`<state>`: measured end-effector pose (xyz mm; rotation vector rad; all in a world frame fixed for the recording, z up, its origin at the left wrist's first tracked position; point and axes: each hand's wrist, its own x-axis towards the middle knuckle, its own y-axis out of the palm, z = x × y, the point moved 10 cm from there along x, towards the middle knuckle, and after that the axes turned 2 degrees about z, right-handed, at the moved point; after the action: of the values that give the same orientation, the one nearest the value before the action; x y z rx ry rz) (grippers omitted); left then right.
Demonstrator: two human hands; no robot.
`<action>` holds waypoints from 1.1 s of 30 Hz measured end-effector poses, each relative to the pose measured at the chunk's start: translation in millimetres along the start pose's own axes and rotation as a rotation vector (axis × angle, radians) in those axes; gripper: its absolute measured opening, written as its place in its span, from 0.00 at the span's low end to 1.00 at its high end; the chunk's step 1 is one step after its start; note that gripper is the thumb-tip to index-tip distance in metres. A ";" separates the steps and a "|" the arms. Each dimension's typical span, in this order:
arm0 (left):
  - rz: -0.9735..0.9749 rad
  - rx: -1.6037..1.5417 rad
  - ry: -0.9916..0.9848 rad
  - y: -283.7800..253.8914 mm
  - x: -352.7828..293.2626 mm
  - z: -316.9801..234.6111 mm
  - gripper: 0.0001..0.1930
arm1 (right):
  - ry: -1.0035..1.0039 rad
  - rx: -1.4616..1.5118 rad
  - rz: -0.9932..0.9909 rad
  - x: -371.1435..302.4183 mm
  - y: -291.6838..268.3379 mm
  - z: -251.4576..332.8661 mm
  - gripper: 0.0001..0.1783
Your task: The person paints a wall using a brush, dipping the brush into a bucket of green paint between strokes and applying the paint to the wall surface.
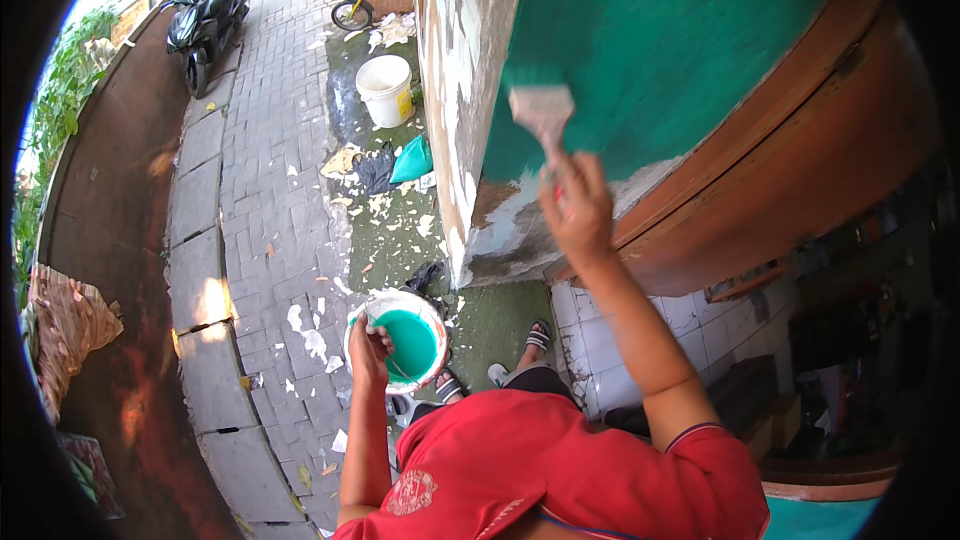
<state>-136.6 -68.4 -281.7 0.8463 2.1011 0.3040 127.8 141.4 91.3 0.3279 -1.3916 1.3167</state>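
Note:
My right hand [582, 208] is closed around the handle of a wide, flat paintbrush [545, 115]. The brush's bristle end, a little blurred, is against or very close to the green painted wall [640, 50], near its left corner. Low on that wall, a strip of bare, patchy grey plaster [525, 215] shows. At the left rim of a white paint bucket [437, 318], my left hand [370, 345] has its fingers curled, holding the bucket. Green paint [408, 342] fills the visible inside of the bucket. The exact grip on rim or handle is partly hidden.
A second white bucket [385, 92] stands farther off, near a green bag [411, 160] and a black plastic bag [375, 170]. Paint flakes litter the paving [285, 240]. A brown door [760, 155] adjoins the wall; a motorcycle [207, 20] is parked far left.

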 end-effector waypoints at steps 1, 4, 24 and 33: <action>-0.015 0.007 -0.004 -0.4 -1.0 -0.3 0.14 | 0.022 0.019 0.047 -30.6 16.8 -9.7 0.23; -0.020 0.026 -0.012 3.8 -2.0 -1.2 0.14 | 0.140 0.067 0.166 -110.7 58.4 -36.4 0.21; 0.079 0.014 -0.034 17.7 -1.2 12.2 0.15 | -0.112 0.059 -0.350 98.5 -121.0 2.9 0.19; 0.090 0.027 -0.028 23.1 0.0 15.8 0.15 | 0.133 0.076 -0.028 -66.1 -13.2 -64.5 0.25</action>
<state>-113.7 -52.5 -280.5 0.9578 2.0493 0.3102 192.8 159.0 26.6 0.3039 -1.2239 1.3466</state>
